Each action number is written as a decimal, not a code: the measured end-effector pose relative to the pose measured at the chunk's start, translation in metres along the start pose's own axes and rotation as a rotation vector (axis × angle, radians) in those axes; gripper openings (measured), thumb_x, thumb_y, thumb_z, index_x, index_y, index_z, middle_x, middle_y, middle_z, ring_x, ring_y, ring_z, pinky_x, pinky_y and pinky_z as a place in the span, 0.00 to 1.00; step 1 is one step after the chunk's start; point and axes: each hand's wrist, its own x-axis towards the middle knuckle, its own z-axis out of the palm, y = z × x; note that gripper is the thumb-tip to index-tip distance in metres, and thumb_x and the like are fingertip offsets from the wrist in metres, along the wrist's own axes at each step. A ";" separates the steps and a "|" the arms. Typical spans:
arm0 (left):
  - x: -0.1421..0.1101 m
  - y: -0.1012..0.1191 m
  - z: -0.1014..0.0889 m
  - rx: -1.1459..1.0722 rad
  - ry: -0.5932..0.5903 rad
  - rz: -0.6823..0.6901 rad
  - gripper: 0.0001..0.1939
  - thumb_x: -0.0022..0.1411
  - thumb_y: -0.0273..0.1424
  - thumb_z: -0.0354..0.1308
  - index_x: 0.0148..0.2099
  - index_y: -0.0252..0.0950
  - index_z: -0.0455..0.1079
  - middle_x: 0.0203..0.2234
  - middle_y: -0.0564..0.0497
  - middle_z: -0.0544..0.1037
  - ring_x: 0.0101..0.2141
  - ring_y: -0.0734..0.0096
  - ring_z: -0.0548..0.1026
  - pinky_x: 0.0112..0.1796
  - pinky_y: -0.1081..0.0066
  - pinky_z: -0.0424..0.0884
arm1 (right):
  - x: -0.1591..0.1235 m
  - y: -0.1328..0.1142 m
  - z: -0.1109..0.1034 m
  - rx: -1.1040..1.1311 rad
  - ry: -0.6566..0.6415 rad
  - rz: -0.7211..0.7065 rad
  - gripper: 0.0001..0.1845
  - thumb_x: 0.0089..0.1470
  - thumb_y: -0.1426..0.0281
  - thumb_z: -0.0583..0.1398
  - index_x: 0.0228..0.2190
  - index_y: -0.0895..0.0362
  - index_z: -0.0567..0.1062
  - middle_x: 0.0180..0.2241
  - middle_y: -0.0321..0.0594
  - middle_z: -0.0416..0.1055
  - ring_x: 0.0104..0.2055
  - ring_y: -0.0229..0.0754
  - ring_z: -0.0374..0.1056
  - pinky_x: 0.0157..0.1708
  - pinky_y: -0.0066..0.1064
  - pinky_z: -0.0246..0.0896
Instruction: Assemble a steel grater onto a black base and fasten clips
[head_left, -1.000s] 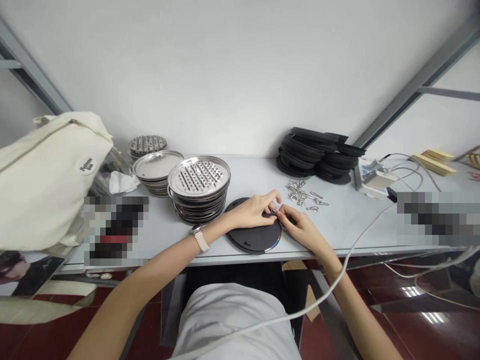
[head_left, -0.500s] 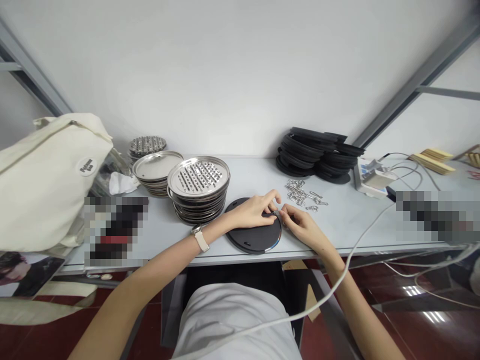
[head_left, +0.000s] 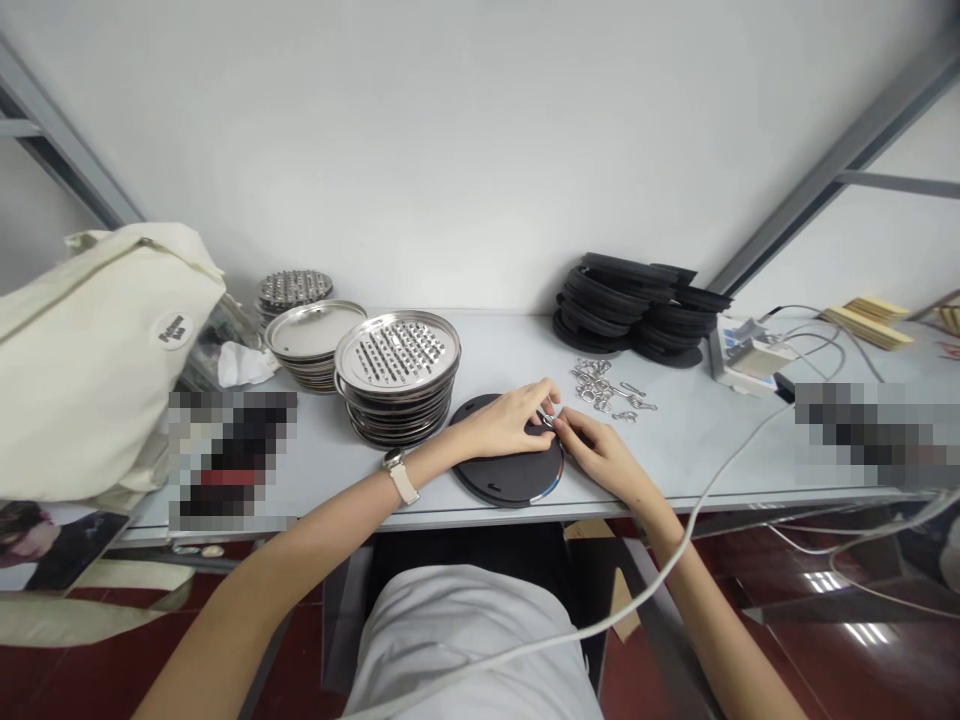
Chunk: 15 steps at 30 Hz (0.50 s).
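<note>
arching over black disc [head_left: 517, 480]: left hand [head_left: 514, 421], grip unclear | right hand [head_left: 600, 450]: pinching small metal piece [head_left: 549, 422]

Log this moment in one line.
left grip: on black disc | right grip: holding small metal piece at disc's rim | loose metal pieces: on table

Black disc [head_left: 517, 478]: round, dull, thin. Lies flat on table [head_left: 675, 440], close to front edge, about 5 o'clock from middle of view. Little slot near its rim at 10 to 11 o'clock, another near 7 o'clock. Thin pale line with bits of blue and red on rim, around 4 to 5 o'clock. Much of its top covered up.

Metal piece [head_left: 549, 422]: tiny, shiny, silver. Pinched at disc's rim, 2 o'clock. Partly hidden, too small to tell full shape.
</note>
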 end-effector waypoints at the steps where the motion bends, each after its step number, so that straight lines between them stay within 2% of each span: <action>1: 0.000 0.000 0.000 0.011 -0.003 -0.007 0.18 0.54 0.27 0.58 0.47 0.38 0.59 0.43 0.49 0.71 0.35 0.73 0.72 0.38 0.71 0.70 | 0.000 0.000 0.000 -0.002 -0.003 -0.003 0.17 0.64 0.60 0.49 0.26 0.55 0.62 0.23 0.32 0.57 0.26 0.37 0.54 0.28 0.29 0.51; 4: 0.000 0.000 0.000 0.066 0.007 -0.003 0.17 0.54 0.28 0.58 0.46 0.38 0.60 0.42 0.49 0.72 0.35 0.72 0.71 0.38 0.70 0.68 | -0.001 0.000 -0.002 -0.004 -0.012 -0.003 0.18 0.64 0.60 0.49 0.26 0.56 0.63 0.23 0.33 0.58 0.27 0.37 0.55 0.29 0.29 0.52; 9: 0.001 0.001 -0.002 0.045 -0.013 0.010 0.16 0.54 0.25 0.57 0.46 0.37 0.61 0.32 0.53 0.72 0.35 0.72 0.72 0.38 0.72 0.67 | -0.001 -0.001 -0.003 0.008 -0.021 0.006 0.17 0.65 0.60 0.48 0.28 0.56 0.65 0.24 0.33 0.59 0.27 0.37 0.56 0.29 0.29 0.52; 15: 0.001 0.001 -0.003 0.011 -0.009 0.015 0.16 0.53 0.25 0.57 0.45 0.37 0.63 0.30 0.54 0.71 0.33 0.72 0.71 0.36 0.72 0.67 | -0.002 0.000 -0.002 0.031 -0.011 0.013 0.19 0.65 0.58 0.48 0.25 0.55 0.62 0.23 0.33 0.57 0.26 0.37 0.55 0.28 0.29 0.52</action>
